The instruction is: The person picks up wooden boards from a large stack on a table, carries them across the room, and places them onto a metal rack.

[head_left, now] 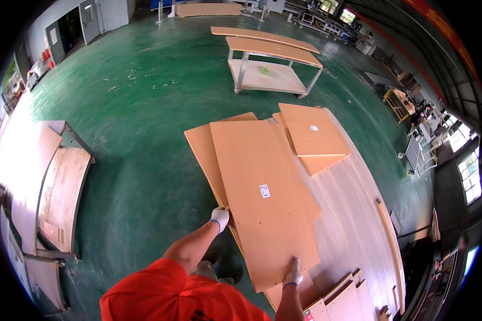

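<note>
A large tan wood panel [257, 214] with small drilled holes and a white label [264, 191] lies at a slant over other panels. My left hand [220, 216], in a white knit glove, is closed around its left edge. At the near right corner my right hand [293, 274], also gloved, grips the near edge with a digit stretched over the top face; its other fingers are hidden under the board. Beneath, a second tan panel [202, 147] sticks out to the left and far side. A smaller labelled panel [310, 131] rests on more boards at the far right.
Pale worktable [353, 214] carries the stacks; narrow boards [343, 302] lie at its near end and a long strip [389, 246] along its right edge. A wheeled cart [268, 77] with panels stands beyond. Board-loaded racks [64, 198] stand left on the green floor.
</note>
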The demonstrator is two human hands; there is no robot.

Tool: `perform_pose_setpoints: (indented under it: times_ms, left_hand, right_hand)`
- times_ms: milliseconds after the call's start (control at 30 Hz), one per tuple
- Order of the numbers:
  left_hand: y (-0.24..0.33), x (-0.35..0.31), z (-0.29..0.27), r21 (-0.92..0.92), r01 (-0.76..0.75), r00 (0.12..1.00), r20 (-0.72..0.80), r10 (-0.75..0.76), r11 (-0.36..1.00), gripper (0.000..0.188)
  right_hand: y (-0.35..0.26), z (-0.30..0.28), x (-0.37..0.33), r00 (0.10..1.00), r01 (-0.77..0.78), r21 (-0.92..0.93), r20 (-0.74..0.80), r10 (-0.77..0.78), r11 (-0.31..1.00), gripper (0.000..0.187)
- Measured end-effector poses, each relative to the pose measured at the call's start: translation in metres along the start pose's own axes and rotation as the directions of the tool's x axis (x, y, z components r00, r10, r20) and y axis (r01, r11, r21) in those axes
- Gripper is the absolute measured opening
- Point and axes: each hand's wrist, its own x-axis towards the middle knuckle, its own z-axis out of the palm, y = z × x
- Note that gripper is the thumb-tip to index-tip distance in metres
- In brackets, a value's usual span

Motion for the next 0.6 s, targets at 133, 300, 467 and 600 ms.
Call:
perform_pose_setpoints:
  times_ms: [133,300,467,600]
  left_hand:
    - [0.004,-0.015,-0.002,-0.21,0.107,0.989,0.125,-0.081,0.972,0.025]
    - [-0.033,-0.032,-0.038,-0.15,0.131,0.983,0.149,-0.109,0.98,0.026]
    - [-0.04,-0.035,-0.069,-0.004,0.196,0.958,0.214,-0.191,0.981,0.021]
    - [0.001,-0.014,-0.071,0.259,-0.337,0.887,-0.236,0.398,0.905,0.022]
  right_hand:
    - [0.033,-0.012,-0.031,0.984,0.168,0.049,-0.072,-0.164,0.985,0.062]
    - [0.035,-0.049,-0.054,0.988,0.153,-0.038,0.024,-0.152,0.987,0.05]
    - [0.037,-0.097,-0.039,0.968,0.24,-0.031,0.084,-0.237,0.97,0.045]
    - [0.03,-0.122,0.01,0.98,0.187,-0.146,-0.041,-0.195,0.971,0.033]
